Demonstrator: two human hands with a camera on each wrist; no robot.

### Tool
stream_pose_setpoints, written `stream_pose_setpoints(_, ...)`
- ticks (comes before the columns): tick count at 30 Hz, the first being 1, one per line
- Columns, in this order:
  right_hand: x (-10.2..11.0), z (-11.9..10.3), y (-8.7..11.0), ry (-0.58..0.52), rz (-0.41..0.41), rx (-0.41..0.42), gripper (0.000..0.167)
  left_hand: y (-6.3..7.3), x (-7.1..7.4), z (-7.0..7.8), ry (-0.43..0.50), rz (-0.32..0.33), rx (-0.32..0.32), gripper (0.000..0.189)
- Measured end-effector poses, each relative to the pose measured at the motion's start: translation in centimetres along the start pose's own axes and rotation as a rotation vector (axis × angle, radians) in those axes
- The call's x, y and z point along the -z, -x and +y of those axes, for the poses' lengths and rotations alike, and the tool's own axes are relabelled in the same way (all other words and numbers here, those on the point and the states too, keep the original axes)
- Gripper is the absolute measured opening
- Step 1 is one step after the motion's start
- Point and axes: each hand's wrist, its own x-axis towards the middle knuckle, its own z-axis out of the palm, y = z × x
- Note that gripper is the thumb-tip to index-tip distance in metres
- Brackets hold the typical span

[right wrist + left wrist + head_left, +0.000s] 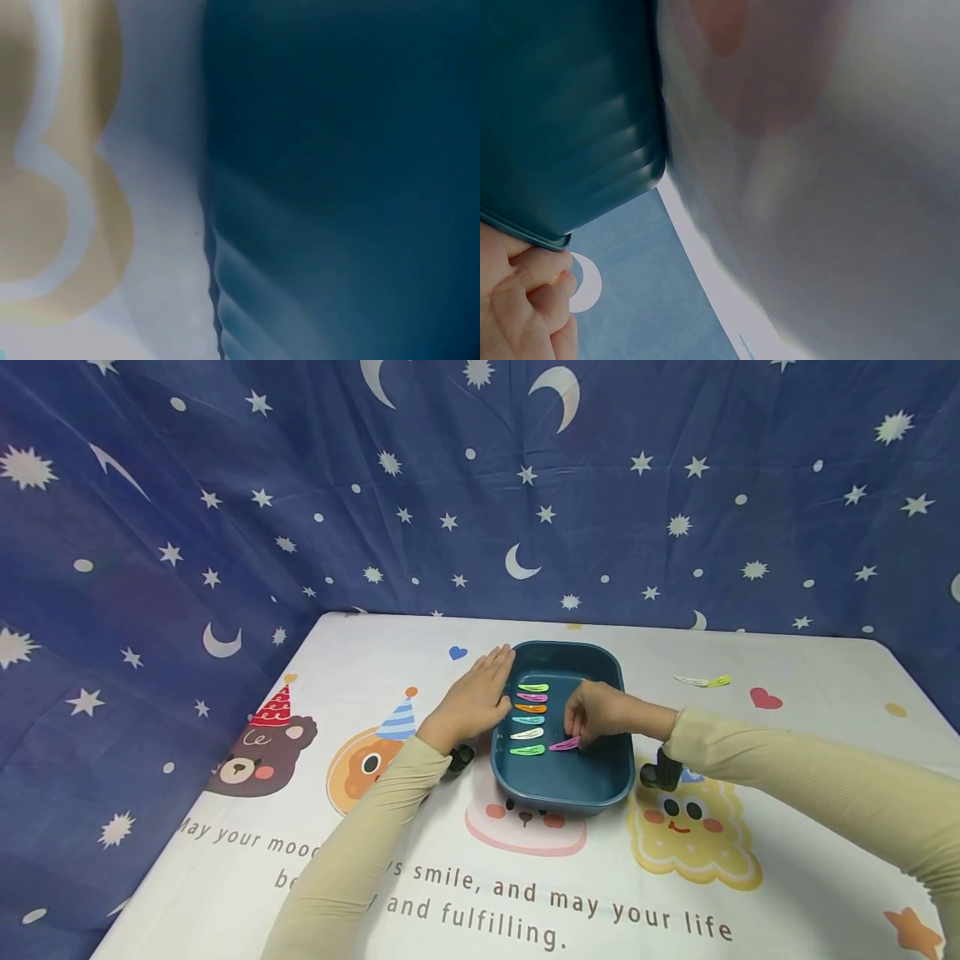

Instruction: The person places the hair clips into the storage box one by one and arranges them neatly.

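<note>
A dark teal plastic bin (562,793) stands on the table. Along its left side, inside, several snap hair clips lie in a column: a light green one (533,687) at the far end, then pink, an orange clip (531,708), blue, a white clip (527,733), and a green clip (527,750) nearest. My right hand (600,712) is down in the bin and pinches a pink hair clip (564,744), just right of the nearest green one. With fingers extended, my left hand (474,693) rests against the bin's left rim; the left wrist view shows its fingers (547,289) at that rim.
To the right of the bin, a white hair clip (691,681) and a yellow hair clip (718,681) lie end to end on the tablecloth (817,752), which carries cartoon prints and lettering. A blue curtain (480,485) with stars and moons hangs behind the table.
</note>
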Motion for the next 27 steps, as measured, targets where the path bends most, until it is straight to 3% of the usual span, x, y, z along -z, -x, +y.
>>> stream_pose_setpoints(15, -0.3, 0.2, -0.1, 0.072, 0.029, 0.047, 0.014, 0.0, 0.3, 0.1, -0.003, -0.001, 0.000, 0.068)
stream_pose_setpoints(27, 1.3, 0.8, -0.1, -0.082, -0.079, 0.065, 0.025, 0.0, 0.2, 0.0, -0.010, -0.008, -0.003, 0.068)
